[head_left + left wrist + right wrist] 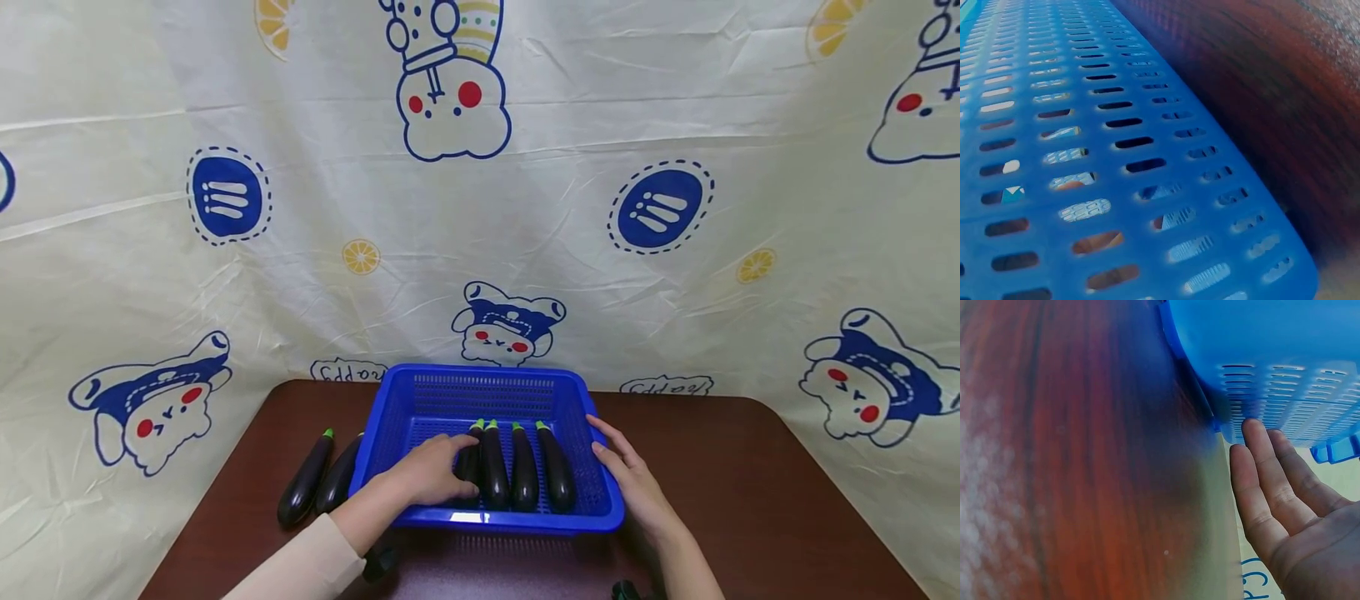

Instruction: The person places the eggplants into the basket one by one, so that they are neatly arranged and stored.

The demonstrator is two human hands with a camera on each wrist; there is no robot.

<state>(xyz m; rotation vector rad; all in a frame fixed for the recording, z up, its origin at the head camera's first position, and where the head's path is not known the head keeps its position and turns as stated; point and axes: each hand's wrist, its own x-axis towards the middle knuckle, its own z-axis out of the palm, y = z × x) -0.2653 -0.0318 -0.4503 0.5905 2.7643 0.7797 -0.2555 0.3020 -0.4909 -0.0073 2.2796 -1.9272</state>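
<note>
A blue plastic basket (pixel 506 521) with slotted walls stands on the table, several dark eggplants (pixel 523 475) lying side by side inside it, green stem ends away from me. My left hand (pixel 431 471) reaches over the basket's left front and grips the leftmost eggplant (pixel 468 467), partly covering it. At the right side, my right hand (pixel 637 492) touches the basket's outer wall with its fingers extended. These straight fingers (pixel 1266 478) also show in the right wrist view. The left wrist view holds only the slotted basket wall (pixel 1104 194) and tabletop; the left hand is hidden there.
Two more eggplants (pixel 306 483) lie on the brown table (pixel 720 467) left of the basket, one partly hidden by its rim. A pale cloth (pixel 525 208) with cartoon prints hangs behind the table. Dark wrist devices (pixel 379 562) show near the front.
</note>
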